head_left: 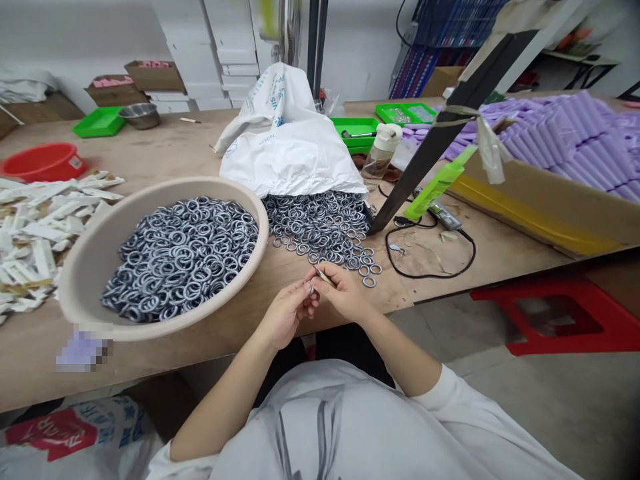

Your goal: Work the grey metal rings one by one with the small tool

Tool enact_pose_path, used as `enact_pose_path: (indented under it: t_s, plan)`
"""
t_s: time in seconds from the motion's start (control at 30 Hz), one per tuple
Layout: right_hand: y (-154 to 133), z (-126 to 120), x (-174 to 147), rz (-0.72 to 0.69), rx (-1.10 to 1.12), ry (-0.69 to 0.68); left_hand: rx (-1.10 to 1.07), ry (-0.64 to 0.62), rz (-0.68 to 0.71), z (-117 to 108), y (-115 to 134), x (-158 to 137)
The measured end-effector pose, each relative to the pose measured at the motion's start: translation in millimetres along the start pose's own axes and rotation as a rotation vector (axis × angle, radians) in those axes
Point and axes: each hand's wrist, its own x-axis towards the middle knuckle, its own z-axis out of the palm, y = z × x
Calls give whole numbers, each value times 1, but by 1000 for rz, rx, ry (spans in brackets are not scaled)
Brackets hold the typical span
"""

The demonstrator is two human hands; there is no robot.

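Note:
My left hand (287, 313) is closed, its fingertips pinching a small grey ring (313, 289) that is mostly hidden. Close against it, my right hand (346, 292) grips a thin, pointed, metallic tool (326, 279), perhaps a small blade or tweezers. Its tip sits by the left fingertips. Just beyond my hands, loose grey rings (333, 230) spill from the mouth of a white woven sack (300, 157). To the left stands a large beige basin (264, 233) heaped with similar grey rings (180, 260).
White strips (43, 233) lie at the left, beside a red basin (43, 162). A slanted dark post (425, 153) rises right of the sack, near a black cable (430, 275) and bottle (383, 150). Purple pieces (575, 140) fill the right. A red stool (555, 320) stands below.

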Motion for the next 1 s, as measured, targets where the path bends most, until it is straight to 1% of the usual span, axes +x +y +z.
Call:
enact_pose_path:
  t_s: [0.07,0.13,0.2,0.3,0.37,0.43,0.5,0.6,0.7,0.77,0.83,0.87,0.93,1.0]
  plan:
    - [-1,0,-1,-95,-142,61,4,44,21,1,-1,0]
    - [-1,-1,-2,-158,-239,93,28,51,38,2,-2,0]
    - [0,-1,-2,-161,-261,89,61,37,58,2,-4,1]
    - [3,0,-2,-109,-243,82,84,40,89,1,-6,3]
    - [5,2,-3,-104,-255,142,71,70,94,0,-7,5]
    - [6,3,-4,-134,-285,196,58,98,94,0,-9,6]
    - [5,4,-4,-151,-296,189,70,104,95,2,-11,5]
    - [1,4,-2,-102,-267,164,82,98,99,5,-12,4]
    - [-1,5,-1,-97,-278,144,30,117,113,8,-13,2]
    - [-2,5,0,-65,-290,132,0,121,116,9,-12,1]
    - [-2,3,0,-9,-309,161,-18,111,109,8,-10,0]
    - [-3,3,-1,-6,-338,180,-31,109,104,8,-9,0]
    - [-6,2,-4,-66,-441,182,-64,120,96,8,-7,-1]
    - [-10,3,-9,-152,-569,120,-96,163,100,8,-7,-1]
